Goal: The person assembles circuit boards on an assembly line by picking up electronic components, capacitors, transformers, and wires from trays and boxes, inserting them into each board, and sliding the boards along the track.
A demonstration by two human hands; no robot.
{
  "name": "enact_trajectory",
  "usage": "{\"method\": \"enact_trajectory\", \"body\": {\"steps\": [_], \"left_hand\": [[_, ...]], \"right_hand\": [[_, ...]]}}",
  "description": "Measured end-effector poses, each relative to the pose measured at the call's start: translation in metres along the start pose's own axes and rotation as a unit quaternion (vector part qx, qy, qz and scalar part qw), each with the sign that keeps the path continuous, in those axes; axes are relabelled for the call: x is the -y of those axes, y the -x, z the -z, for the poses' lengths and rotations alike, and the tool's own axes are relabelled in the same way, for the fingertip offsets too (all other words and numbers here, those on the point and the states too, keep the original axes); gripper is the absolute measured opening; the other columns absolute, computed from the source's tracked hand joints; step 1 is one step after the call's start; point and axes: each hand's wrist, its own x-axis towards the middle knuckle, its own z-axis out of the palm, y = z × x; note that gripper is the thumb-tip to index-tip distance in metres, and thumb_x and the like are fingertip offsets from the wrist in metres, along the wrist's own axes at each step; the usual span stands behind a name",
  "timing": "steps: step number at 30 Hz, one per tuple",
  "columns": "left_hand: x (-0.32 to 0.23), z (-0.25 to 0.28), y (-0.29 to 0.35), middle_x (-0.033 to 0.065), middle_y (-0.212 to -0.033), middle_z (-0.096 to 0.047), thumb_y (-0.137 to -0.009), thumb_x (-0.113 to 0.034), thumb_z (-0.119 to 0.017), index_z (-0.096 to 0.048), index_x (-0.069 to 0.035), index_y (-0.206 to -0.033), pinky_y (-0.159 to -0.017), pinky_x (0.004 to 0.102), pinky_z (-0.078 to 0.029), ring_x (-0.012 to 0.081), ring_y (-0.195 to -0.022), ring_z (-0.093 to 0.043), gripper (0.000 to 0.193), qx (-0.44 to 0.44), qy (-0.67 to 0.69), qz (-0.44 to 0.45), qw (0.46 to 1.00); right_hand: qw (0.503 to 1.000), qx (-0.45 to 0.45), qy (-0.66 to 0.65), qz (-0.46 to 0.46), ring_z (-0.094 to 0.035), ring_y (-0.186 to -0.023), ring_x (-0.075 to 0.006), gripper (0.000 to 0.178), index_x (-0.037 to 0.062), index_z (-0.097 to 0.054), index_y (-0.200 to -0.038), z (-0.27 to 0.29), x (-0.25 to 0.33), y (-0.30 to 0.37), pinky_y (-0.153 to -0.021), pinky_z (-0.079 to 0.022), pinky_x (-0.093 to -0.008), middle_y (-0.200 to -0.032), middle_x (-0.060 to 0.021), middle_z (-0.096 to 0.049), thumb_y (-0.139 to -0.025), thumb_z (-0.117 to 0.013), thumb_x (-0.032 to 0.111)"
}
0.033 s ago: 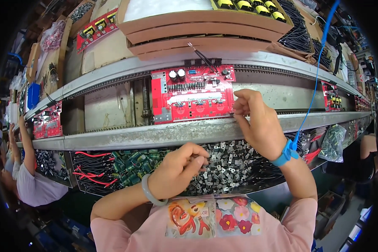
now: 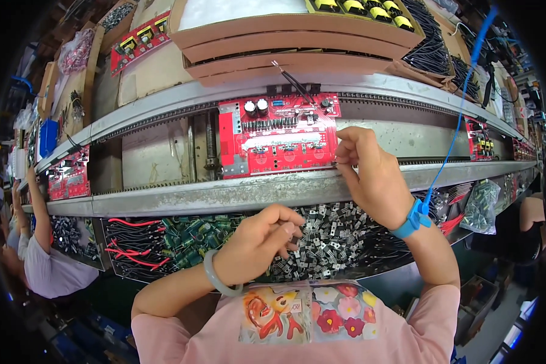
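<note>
The red circuit board (image 2: pixel 273 164), taken as landmark, is seated between two metal rails, the near rail (image 2: pixel 224 193) running along its near edge and the far rail (image 2: pixel 158 100) along its far edge. Two white-topped capacitors (image 2: pixel 256 108) are mounted near the board's far left part, and a row of dark upright parts (image 2: pixel 270 125) is carried in front of them. Black leads (image 2: pixel 297 84) with bare tips are extended past the board's far edge. The right hand (image 2: pixel 367 167) is held at the board's right edge, fingers curled, with thumb and forefinger brought close together beside the near right corner; whether anything is pinched there cannot be told. A blue wrist strap (image 2: pixel 411 221) is worn on that wrist, and a blue cord (image 2: pixel 452 145) is attached to it. The left hand (image 2: pixel 258 239) is held on the near side of the board, over loose three-legged components (image 2: pixel 330 242), with fingers bent and thumb drawn in toward them; whether a part is gripped cannot be told. Green cylindrical components (image 2: pixel 194 236) are heaped nearer than the board and to its left, with black and red wires (image 2: pixel 136 242) laid farther left. Beyond the board, cardboard trays (image 2: pixel 297 39) are stacked, and yellow-and-black transformers (image 2: pixel 361 9) are held in the top one
</note>
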Motion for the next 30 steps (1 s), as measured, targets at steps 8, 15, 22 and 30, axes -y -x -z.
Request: {"method": "enact_trajectory", "body": {"steps": [8,15,22,30], "left_hand": [[0.018,0.008,-0.007,0.0124,-0.112,-0.067,-0.1,0.004,-0.064,-0.06,0.006,-0.122,-0.092,0.0303,-0.059,0.017,-0.102,-0.069,0.023,0.078,0.081,0.005,0.994],[0.007,0.004,-0.006,0.0068,-0.091,-0.071,-0.096,-0.009,-0.076,-0.065,0.006,-0.105,-0.066,0.0236,-0.056,0.0097,-0.078,-0.069,0.021,0.038,0.051,-0.005,0.998],[0.012,0.01,0.0,0.0067,-0.091,-0.072,-0.099,-0.01,-0.072,-0.068,0.002,-0.109,-0.066,0.0255,-0.058,0.0109,-0.074,-0.069,0.016,0.081,0.084,-0.004,0.993],[0.003,0.012,-0.004,0.0057,-0.106,-0.066,-0.099,0.002,-0.068,-0.072,0.002,-0.115,-0.081,0.0249,-0.056,0.0119,-0.094,-0.067,0.017,0.071,-0.028,-0.068,0.995]], "right_hand": [[0.995,0.059,0.059,0.058,-0.07,-0.086,-0.0436,0.036,-0.0015,-0.047,-0.125,-0.003,0.007,-0.016,-0.075,-0.056,-0.0473,-0.095,-0.0229,-0.067,-0.091,-0.06,-0.008],[0.99,0.102,0.08,0.054,-0.068,-0.087,-0.0477,0.034,-0.0022,-0.045,-0.122,-0.003,0.015,-0.036,-0.075,-0.055,-0.0504,-0.095,-0.0249,-0.067,-0.09,-0.053,-0.009],[0.988,0.116,0.09,0.057,-0.069,-0.087,-0.0465,0.033,-0.002,-0.045,-0.122,-0.002,0.016,-0.035,-0.074,-0.056,-0.0504,-0.096,-0.0248,-0.068,-0.091,-0.055,-0.007],[0.983,0.108,0.13,0.065,-0.07,-0.089,-0.0443,0.026,-0.0013,-0.048,-0.118,-0.012,0.016,-0.017,-0.075,-0.057,-0.0467,-0.1,-0.0241,-0.068,-0.093,-0.054,-0.005]]}}
